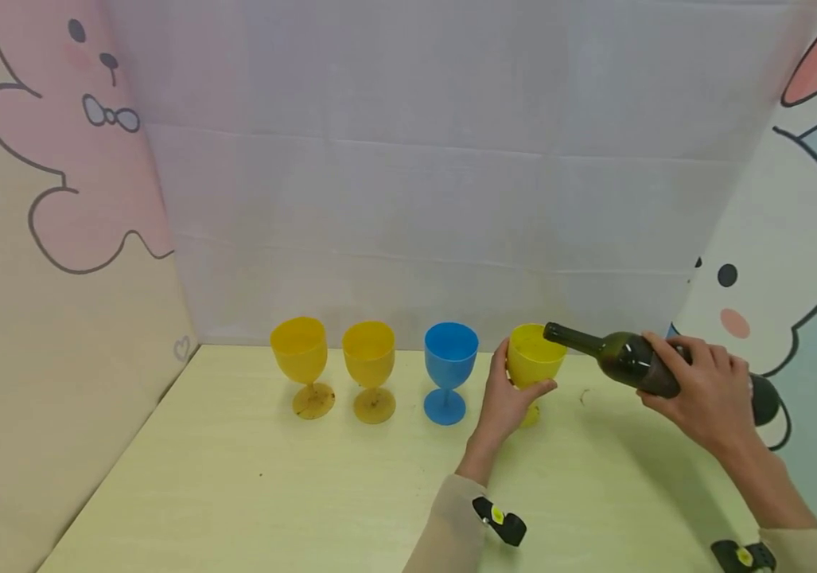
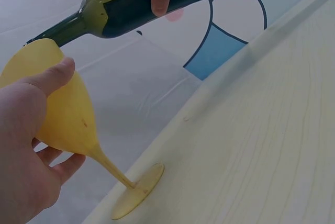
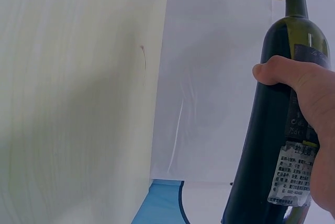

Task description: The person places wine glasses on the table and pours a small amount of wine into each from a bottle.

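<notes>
A dark green wine bottle (image 1: 630, 362) lies tilted in the air, its neck pointing left and its mouth at the rim of a yellow goblet (image 1: 533, 354). My right hand (image 1: 705, 390) grips the bottle round its body; the right wrist view shows the thumb across the glass and a white printed label (image 3: 293, 174). My left hand (image 1: 507, 402) holds the goblet by its bowl, thumb on the near side. In the left wrist view the goblet's foot (image 2: 138, 192) is at the table surface. No liquid is visible at the bottle's mouth.
Left of the held goblet stand a blue goblet (image 1: 451, 358) and two more yellow ones, a nearer yellow goblet (image 1: 369, 358) and a farther yellow goblet (image 1: 301, 354), along the pale table's (image 1: 293, 493) back edge. A white sheet (image 1: 408, 207) hangs behind; cartoon-painted walls flank both sides.
</notes>
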Demonstrator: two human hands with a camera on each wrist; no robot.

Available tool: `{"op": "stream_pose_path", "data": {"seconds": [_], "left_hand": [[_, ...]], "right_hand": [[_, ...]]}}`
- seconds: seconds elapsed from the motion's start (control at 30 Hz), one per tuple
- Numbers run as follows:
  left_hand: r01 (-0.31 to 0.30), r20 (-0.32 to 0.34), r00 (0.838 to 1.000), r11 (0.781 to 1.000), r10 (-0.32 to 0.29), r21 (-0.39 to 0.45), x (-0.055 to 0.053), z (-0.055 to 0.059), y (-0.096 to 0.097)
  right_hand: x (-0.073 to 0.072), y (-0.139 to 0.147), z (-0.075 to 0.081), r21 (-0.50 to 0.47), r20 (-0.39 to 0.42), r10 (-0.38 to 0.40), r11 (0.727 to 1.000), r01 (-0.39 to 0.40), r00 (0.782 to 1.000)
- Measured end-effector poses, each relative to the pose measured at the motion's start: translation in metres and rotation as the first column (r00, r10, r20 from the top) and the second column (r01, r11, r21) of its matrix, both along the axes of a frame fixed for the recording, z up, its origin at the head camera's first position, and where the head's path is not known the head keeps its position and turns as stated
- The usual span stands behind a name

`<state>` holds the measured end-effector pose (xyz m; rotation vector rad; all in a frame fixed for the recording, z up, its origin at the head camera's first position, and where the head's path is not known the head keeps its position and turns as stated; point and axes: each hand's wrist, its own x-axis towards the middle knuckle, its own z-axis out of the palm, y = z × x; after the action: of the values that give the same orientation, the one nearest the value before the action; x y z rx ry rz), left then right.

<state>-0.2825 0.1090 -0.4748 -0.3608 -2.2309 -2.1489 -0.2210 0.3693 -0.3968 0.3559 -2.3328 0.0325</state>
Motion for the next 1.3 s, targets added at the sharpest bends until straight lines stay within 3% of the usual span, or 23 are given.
{"op": "stream_pose_path", "data": {"seconds": [0.47, 1.3], "left_hand": [[-0.003, 0.013, 1.0, 1.0, 0.004, -0.015, -0.003, 0.001, -0.004], [0.017, -0.007, 1.0, 1.0, -0.017, -0.014, -0.02, 0.008, -0.005]], "right_hand": [[-0.005, -0.001, 0.004, 0.038, 0.004, 0.022, 0.999, -0.022, 1.0], [-0.015, 0.005, 0.025, 0.12, 0.017, 0.058, 0.991, -0.06, 0.998]]}}
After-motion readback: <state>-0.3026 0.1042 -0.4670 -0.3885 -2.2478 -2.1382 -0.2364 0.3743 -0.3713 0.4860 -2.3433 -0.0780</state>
